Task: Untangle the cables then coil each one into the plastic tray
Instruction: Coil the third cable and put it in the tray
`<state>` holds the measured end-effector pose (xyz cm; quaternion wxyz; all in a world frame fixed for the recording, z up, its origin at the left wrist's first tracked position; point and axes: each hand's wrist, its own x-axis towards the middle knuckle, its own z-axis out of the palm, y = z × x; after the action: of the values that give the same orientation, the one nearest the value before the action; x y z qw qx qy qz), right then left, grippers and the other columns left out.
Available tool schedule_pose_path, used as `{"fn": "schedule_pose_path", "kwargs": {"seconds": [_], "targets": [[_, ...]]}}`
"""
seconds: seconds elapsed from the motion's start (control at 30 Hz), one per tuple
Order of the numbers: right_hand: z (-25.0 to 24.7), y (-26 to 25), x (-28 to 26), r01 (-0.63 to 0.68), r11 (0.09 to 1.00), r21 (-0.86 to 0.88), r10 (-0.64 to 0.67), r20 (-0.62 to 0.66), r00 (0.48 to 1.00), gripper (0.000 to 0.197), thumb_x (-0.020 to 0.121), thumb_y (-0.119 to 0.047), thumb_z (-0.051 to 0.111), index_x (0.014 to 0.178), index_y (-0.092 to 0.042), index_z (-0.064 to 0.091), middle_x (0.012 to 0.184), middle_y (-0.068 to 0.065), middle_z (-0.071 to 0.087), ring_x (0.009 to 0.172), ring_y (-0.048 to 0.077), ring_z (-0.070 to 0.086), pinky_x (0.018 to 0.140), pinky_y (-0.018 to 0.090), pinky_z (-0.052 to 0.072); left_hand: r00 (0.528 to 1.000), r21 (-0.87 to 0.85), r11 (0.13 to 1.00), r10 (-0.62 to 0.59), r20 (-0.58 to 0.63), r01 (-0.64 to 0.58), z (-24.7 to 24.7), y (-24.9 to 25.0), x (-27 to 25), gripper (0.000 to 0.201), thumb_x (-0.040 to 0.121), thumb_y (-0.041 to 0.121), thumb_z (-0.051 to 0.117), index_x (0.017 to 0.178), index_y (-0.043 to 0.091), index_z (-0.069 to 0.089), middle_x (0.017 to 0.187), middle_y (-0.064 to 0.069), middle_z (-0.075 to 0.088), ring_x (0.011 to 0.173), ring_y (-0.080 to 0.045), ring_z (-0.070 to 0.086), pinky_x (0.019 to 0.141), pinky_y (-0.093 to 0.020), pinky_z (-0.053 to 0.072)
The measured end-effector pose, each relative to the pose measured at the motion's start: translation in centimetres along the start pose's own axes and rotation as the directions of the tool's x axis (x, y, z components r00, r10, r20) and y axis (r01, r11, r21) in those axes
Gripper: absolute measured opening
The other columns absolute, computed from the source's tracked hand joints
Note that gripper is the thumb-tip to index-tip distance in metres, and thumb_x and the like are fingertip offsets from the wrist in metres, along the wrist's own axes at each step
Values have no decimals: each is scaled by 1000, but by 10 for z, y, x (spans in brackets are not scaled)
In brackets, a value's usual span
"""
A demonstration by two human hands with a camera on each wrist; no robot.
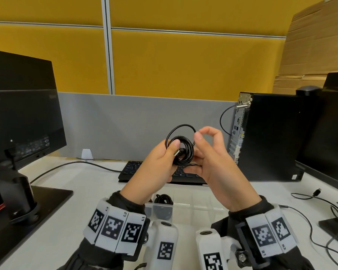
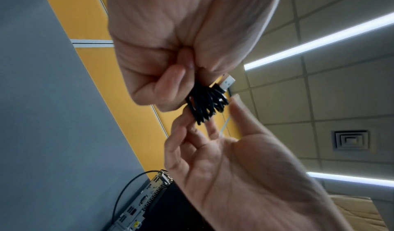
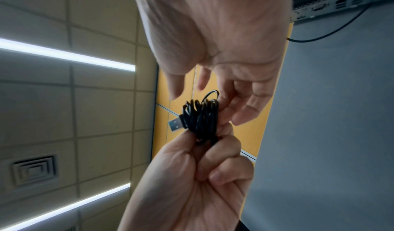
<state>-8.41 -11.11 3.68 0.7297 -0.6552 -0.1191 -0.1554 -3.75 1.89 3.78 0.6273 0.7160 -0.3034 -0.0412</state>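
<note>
The left hand point(image 1: 156, 164) has its grip clenched round a coiled black cable point(image 1: 180, 148), held above the tray point(image 1: 193, 207). The right hand point(image 1: 213, 158), just right of the coil, has a released grip, its fingers point(image 3: 245, 113) touching the loops.

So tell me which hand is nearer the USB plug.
Left. The left hand holds the coiled cable with the USB plug beside its thumb; the right hand is across the coil.

A black keyboard point(image 1: 156, 173) lies between a monitor point(image 1: 21, 112) and an upright desktop tower point(image 1: 269, 137); cardboard point(image 1: 318, 47) leans behind.
</note>
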Motion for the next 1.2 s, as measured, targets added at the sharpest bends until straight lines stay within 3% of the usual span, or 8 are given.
{"fn": "schedule_pose_path", "kwargs": {"seconds": [0.07, 0.23, 0.5, 0.83, 0.93, 1.03, 1.1, 1.2], "targets": [[1, -2, -3, 20, 993, -117, -10, 88, 996, 39, 76, -43, 64, 111, -33, 49, 92, 12, 68, 89, 20, 65, 81, 34, 53, 1000, 31, 1000, 5, -24, -4, 0, -2, 1, 27, 100, 35, 32, 83, 21, 49, 47, 14, 40, 38, -1, 34, 43, -16, 29], [3, -2, -6, 143, 955, -258, -120, 103, 987, 38, 78, -2, 71, 104, -28, 61, 98, 0, 69, 92, 15, 64, 89, 33, 53, 999, 21, 1000, 15, -33, -15, 1, -1, 1, 28, 100, 33, 33, 79, 19, 46, 45, 13, 36, 37, -2, 32, 43, -18, 28], [11, 1, -4, 269, 871, -411, -297, -3, 955, 18, 80, -17, 70, 93, -29, 71, 101, -15, 68, 91, 5, 62, 81, 21, 50, 999, -151, 987, 52, -7, -52, -5, 2, 1, 26, 100, 28, 33, 82, 13, 44, 53, 7, 31, 40, -4, 23, 38, -16, 22], [-16, -37, -16, 532, 608, -590, -732, -156, 663, 4, 82, -27, 68, 85, -27, 65, 74, -12, 65, 69, 6, 62, 68, 21, 50, 982, 80, 994, 87, -168, -75, -25, -6, 7, 26, 98, 32, 37, 76, 20, 42, 59, 8, 35, 44, -4, 30, 45, -18, 27], [-28, -45, -20, 390, 633, -669, -578, -74, 813, 4, 82, -25, 67, 80, -24, 63, 73, -8, 67, 70, 7, 62, 66, 21, 50, 958, 120, 984, 156, -242, -130, -32, -6, 8, 25, 98, 34, 35, 79, 19, 43, 66, 2, 37, 53, -11, 31, 51, -26, 26], [-30, -43, -23, 213, 554, -805, -233, 96, 968, 5, 85, -26, 63, 88, -30, 62, 76, -8, 68, 69, 7, 62, 69, 26, 51, 947, 101, 985, 162, -277, -139, -32, -7, 8, 26, 99, 34, 34, 79, 19, 41, 68, 0, 35, 54, -12, 29, 52, -27, 25], [-22, -35, -22, 203, 473, -857, -113, 169, 979, 10, 90, -29, 57, 99, -31, 60, 74, -8, 67, 67, 3, 59, 66, 19, 47, 947, 142, 978, 187, -260, -154, -26, -8, 7, 26, 98, 35, 35, 80, 18, 40, 68, 1, 34, 54, -12, 29, 52, -27, 26], [-7, -27, -18, 275, 434, -858, -160, 227, 961, 16, 95, -30, 47, 96, -26, 62, 56, -10, 52, 58, 4, 49, 57, 16, 37, 943, 222, 956, 243, -230, -192, -16, -10, 6, 28, 98, 37, 34, 87, 12, 43, 68, 1, 36, 56, -12, 32, 54, -27, 30]]}}
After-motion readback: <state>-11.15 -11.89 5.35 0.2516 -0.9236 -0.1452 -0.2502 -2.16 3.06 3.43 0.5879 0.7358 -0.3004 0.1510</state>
